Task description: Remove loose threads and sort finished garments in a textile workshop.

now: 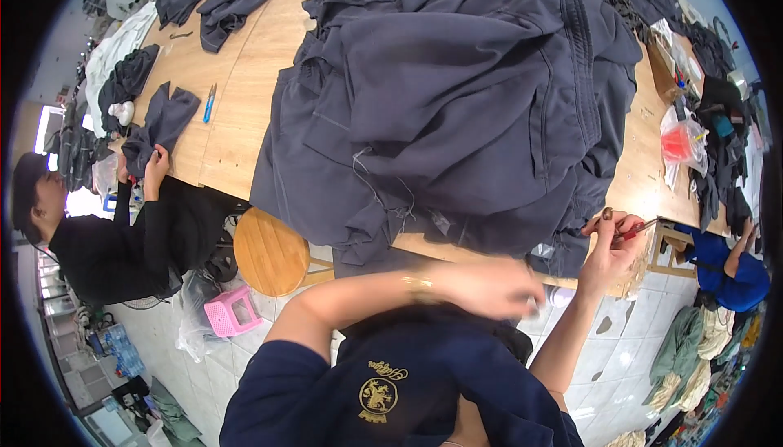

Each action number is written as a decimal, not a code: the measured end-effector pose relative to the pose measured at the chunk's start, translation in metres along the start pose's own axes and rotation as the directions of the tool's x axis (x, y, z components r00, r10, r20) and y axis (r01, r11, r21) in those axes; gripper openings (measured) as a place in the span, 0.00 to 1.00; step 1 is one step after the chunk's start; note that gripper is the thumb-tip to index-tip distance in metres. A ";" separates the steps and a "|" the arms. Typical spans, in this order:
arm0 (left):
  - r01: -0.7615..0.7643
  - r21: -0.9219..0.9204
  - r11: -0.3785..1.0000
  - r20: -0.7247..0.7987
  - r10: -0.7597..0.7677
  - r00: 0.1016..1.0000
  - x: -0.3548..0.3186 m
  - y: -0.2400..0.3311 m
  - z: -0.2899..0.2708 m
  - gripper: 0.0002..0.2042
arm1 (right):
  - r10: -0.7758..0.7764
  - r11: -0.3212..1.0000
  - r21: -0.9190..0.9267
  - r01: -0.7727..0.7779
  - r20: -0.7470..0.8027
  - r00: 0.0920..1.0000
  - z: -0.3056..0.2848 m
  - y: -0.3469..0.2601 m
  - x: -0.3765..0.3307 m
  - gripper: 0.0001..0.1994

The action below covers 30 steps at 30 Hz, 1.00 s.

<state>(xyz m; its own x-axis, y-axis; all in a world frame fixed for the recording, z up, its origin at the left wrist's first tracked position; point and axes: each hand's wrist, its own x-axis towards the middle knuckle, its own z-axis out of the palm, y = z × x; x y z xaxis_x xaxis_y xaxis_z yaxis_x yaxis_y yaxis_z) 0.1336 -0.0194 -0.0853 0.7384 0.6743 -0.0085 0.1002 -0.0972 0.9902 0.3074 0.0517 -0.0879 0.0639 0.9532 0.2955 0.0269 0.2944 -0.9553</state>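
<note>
A big heap of dark grey trousers (457, 96) covers the middle of the wooden table, an elastic waistband and a pocket seam showing on top. Pale loose threads (377, 188) hang on the cloth at its near side. My left hand (510, 290) is in front of my chest, just off the table's near edge. It is smeared by motion, so whether it holds anything is unclear. By the table's near right corner, my right hand (612, 243) is closed round a small red-handled tool (630, 233) with a thin metal tip; its exact kind is partly hidden by the fingers.
Across the table's left side, a person (106, 243) in black handles a dark garment (163, 121). Blue thread snips (210, 104) lie nearby. A round wooden stool (271, 253) and a pink plastic stool (233, 312) stand left. Another person (730, 267) in blue is at right.
</note>
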 end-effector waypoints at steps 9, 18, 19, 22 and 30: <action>0.300 -0.231 0.926 -0.973 -0.218 -0.076 -0.153 -0.088 -0.081 0.08 | 0.099 0.962 0.217 -0.164 0.280 0.955 0.084 -0.006 -0.012 0.13; -0.142 -0.231 0.963 -0.927 -0.173 0.334 -0.092 -0.027 -0.016 0.03 | 0.357 0.918 -0.035 -0.396 0.511 0.782 0.115 -0.011 -0.039 0.14; -0.196 -0.276 0.941 -0.916 -0.196 0.350 -0.083 -0.018 -0.006 0.04 | 0.371 0.915 -0.070 -0.398 0.533 0.760 0.115 -0.004 -0.041 0.15; -0.127 -0.120 0.985 -0.894 -0.052 0.446 -0.079 -0.032 0.018 0.03 | 0.376 0.871 0.058 -0.487 0.560 0.739 0.113 -0.006 -0.040 0.13; -0.493 -0.708 0.505 -0.687 -0.332 0.646 -0.068 -0.056 0.027 0.11 | 0.206 0.945 0.114 -0.307 0.522 0.828 0.102 -0.016 -0.032 0.15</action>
<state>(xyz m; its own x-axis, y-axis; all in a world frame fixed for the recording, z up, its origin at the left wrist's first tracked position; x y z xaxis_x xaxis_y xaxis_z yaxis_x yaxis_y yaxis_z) 0.0961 -0.0793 -0.1437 -0.0142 0.9710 -0.2385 -0.7860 0.1366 0.6030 0.2028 0.0234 -0.0829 -0.4624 0.8856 0.0442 -0.1078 -0.0067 -0.9942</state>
